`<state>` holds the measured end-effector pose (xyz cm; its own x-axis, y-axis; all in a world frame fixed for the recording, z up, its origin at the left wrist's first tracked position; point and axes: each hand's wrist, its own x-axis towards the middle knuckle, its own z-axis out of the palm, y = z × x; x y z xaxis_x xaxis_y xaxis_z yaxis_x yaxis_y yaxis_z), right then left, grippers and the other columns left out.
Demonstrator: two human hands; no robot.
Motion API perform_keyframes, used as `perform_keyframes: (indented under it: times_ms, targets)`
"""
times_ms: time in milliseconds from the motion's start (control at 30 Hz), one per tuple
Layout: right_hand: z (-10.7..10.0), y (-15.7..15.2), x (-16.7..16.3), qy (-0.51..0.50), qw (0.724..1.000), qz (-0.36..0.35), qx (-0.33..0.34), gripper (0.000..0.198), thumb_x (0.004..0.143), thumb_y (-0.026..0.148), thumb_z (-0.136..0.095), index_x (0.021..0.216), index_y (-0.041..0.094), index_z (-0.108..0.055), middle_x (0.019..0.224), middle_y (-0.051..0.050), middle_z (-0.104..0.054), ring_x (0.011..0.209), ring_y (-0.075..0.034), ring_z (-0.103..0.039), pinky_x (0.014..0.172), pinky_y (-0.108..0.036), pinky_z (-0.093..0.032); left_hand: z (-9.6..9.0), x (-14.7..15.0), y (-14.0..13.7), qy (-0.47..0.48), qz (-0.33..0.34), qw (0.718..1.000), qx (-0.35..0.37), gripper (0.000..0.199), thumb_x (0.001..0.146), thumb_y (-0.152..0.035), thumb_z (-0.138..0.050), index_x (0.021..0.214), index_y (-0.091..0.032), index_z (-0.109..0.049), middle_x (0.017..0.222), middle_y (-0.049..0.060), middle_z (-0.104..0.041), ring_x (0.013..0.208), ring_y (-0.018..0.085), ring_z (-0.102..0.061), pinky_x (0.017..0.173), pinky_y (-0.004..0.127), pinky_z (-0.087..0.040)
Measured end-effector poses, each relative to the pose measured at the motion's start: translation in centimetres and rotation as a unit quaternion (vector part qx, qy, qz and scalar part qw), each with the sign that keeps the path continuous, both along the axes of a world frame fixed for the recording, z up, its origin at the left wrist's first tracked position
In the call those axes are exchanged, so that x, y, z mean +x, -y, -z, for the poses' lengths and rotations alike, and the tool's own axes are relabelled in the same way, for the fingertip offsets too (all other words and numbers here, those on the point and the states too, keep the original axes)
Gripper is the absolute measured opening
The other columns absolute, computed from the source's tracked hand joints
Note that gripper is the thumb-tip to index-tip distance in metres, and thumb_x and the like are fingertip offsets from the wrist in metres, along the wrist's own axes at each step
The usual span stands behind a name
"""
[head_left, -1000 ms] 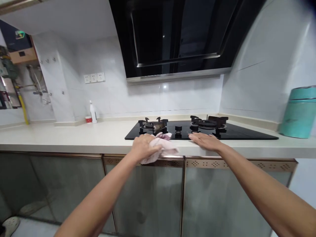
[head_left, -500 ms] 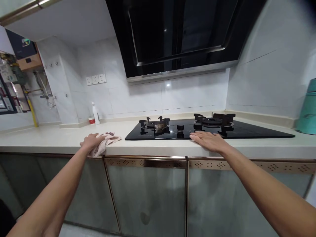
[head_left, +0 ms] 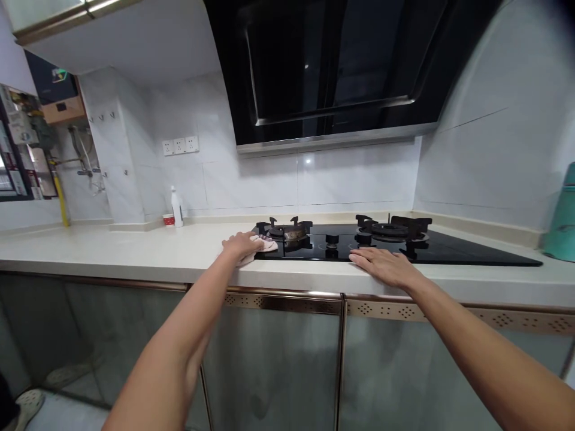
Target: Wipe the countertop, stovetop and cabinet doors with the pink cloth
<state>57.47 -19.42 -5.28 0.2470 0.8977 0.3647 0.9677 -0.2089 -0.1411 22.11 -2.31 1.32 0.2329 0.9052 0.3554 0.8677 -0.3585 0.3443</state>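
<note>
My left hand [head_left: 241, 244] presses a pale pink cloth [head_left: 266, 244] down at the left front corner of the black gas stove [head_left: 305, 250]. Part of the cloth lies over the stove's glass edge and part on the white countertop [head_left: 135, 248]; the palm hides the rest. My right hand [head_left: 381, 266] rests flat with fingers stretched out across the stove's front edge and the counter, holding nothing. Just behind its fingertips stand the black control knobs [head_left: 332, 240].
A black range hood [head_left: 332, 72] hangs low over the stove. Against the back wall stand a white bottle [head_left: 176, 209] and a red-and-white cup [head_left: 168, 219]. At the far right is a teal container [head_left: 561, 221]. Cast burner supports [head_left: 393, 228] rise above the glass.
My left hand has slid the cloth rightward along the counter, from left of the stove to its corner. My right hand stays at the stove's front edge. The view has shifted slightly.
</note>
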Motion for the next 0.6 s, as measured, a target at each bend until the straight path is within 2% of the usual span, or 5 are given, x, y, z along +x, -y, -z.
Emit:
perform_keyframes:
  times_ms: [67,200,333,467,600]
  targets:
    - [0.2,-0.2,0.3,0.004,1.000,0.000,0.004,0.069,0.095,0.069,-0.019,0.145,0.039,-0.056,0.157,-0.002,-0.047,0.142,-0.037,-0.044,0.113,-0.068,-0.034,-0.3,1.5,0.2,-0.040,0.012,0.999,-0.022,0.066,0.072,-0.065,-0.065,0.129,-0.032,-0.066,0.134,0.013,-0.068,0.124,0.041,-0.060,0.102,0.054,-0.042]
    - [0.3,-0.5,0.4,0.004,1.000,0.006,0.008,0.069,0.094,0.071,-0.021,0.142,0.039,-0.059,0.156,-0.002,-0.048,0.142,-0.039,-0.044,0.111,-0.068,-0.036,-0.7,4.1,2.1,-0.094,0.063,0.993,-0.035,0.075,0.076,-0.073,-0.056,0.139,-0.033,-0.060,0.145,0.011,-0.060,0.131,0.039,-0.056,0.105,0.050,-0.042]
    - [0.2,-0.4,0.4,0.003,1.000,0.011,0.002,0.069,0.093,0.070,-0.022,0.143,0.039,-0.058,0.155,-0.002,-0.049,0.141,-0.038,-0.046,0.112,-0.067,-0.036,0.0,9.6,6.1,-0.126,0.169,0.977,-0.020,0.072,0.077,-0.076,-0.054,0.136,-0.036,-0.063,0.147,0.006,-0.060,0.134,0.034,-0.055,0.108,0.045,-0.042]
    - [0.3,-0.6,1.0,0.012,1.000,0.007,-0.003,0.067,0.094,0.064,-0.020,0.142,0.039,-0.059,0.155,0.000,-0.050,0.141,-0.036,-0.047,0.113,-0.065,-0.037,1.2,14.6,9.7,-0.152,0.263,0.953,0.022,0.073,0.077,-0.077,-0.055,0.134,-0.033,-0.065,0.142,0.010,-0.063,0.130,0.034,-0.058,0.107,0.047,-0.043]
    - [1.0,-1.1,2.3,-0.004,1.000,0.009,-0.009,0.069,0.096,0.062,-0.016,0.144,0.035,-0.057,0.156,-0.001,-0.048,0.145,-0.034,-0.043,0.116,-0.061,-0.034,2.0,14.5,11.0,-0.146,0.273,0.950,0.047,0.063,0.083,-0.069,-0.053,0.132,-0.033,-0.066,0.138,0.011,-0.065,0.127,0.032,-0.060,0.105,0.046,-0.044]
